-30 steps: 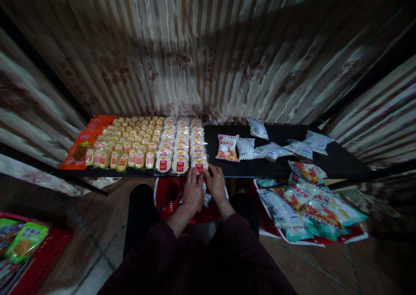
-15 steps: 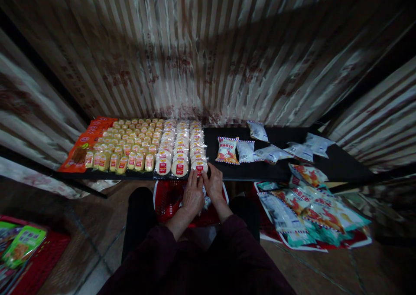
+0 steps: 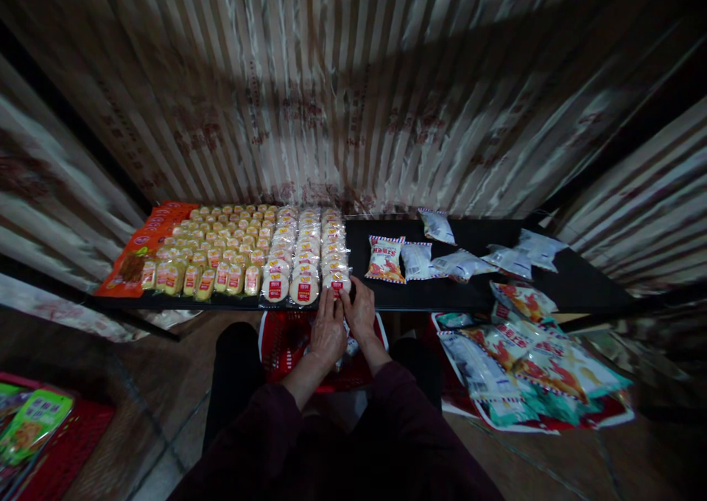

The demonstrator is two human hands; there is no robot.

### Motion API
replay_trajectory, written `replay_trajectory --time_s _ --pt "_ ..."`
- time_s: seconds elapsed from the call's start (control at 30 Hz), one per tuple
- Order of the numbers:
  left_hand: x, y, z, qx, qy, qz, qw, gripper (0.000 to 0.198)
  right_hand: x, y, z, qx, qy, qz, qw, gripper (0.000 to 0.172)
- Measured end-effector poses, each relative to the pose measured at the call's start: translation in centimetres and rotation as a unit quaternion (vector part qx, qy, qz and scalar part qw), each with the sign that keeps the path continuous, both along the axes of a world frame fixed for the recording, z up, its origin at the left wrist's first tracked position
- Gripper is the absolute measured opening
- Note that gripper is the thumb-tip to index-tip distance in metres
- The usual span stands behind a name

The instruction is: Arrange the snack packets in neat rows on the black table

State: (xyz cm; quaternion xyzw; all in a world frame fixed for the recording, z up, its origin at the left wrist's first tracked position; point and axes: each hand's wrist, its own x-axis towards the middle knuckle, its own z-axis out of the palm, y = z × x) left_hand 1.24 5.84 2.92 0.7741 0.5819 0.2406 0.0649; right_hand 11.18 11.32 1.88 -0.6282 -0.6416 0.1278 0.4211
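Observation:
My left hand and my right hand meet at the front edge of a black shelf. Between their fingertips is a clear packet of round white crackers with a red label, the front one of its row. Both hands are closed on its near edge. Two more rows of the same packets lie to the left, overlapping front to back. Beyond them stand several rows of small yellow wrapped cakes. Under my wrists, a red basket is partly hidden by my arms.
An orange bag lies at the shelf's left end. To the right are a snack bag and several face-down bags. A heaped basket of snack bags stands below right, another red basket lower left. A striped curtain hangs behind.
The view has shifted very slightly. Both hands stay at the front cracker packet in nearly the same pose, and the goods on the shelf have not moved.

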Motion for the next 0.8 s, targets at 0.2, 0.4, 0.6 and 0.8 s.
replay_trajectory --time_s 0.2,0.4,0.6,0.8 --pt "-0.2 0.3 0.0 0.005 -0.02 -0.004 1.0 0.061 -0.1 0.3 -0.2 0.0 -0.008 -0.003 1.0 0.047" --pt "-0.3 0.8 0.2 0.002 -0.024 0.007 1.0 0.057 -0.4 0.9 -0.2 -0.007 -0.031 -0.006 0.999 0.048" --pt "-0.3 1.1 0.1 0.001 -0.012 0.003 1.0 0.056 -0.4 1.1 -0.2 -0.022 -0.042 -0.01 0.999 0.05" --pt "-0.1 1.2 0.2 0.007 0.007 0.013 1.0 0.056 -0.2 1.2 -0.9 0.009 -0.031 -0.005 0.999 0.059"
